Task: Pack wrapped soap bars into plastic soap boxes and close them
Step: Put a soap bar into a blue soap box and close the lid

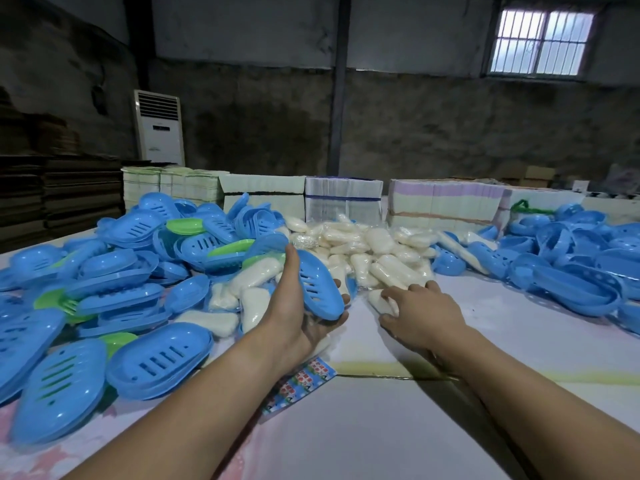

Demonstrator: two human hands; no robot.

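My left hand (298, 320) holds a blue slotted plastic soap box (320, 289) on edge above the table, thumb up along its side. My right hand (420, 311) lies palm down on a white wrapped soap bar (381, 303) at the near edge of the soap heap, fingers curled over it. A heap of wrapped soap bars (363, 247) lies just beyond both hands. Whether the held box contains soap is hidden.
A pile of blue and green soap boxes (114, 282) fills the left of the table, and more blue box parts (571, 265) lie at the right. Stacks of flat cartons (343, 199) line the far edge. A printed leaflet (301, 382) lies under my left wrist.
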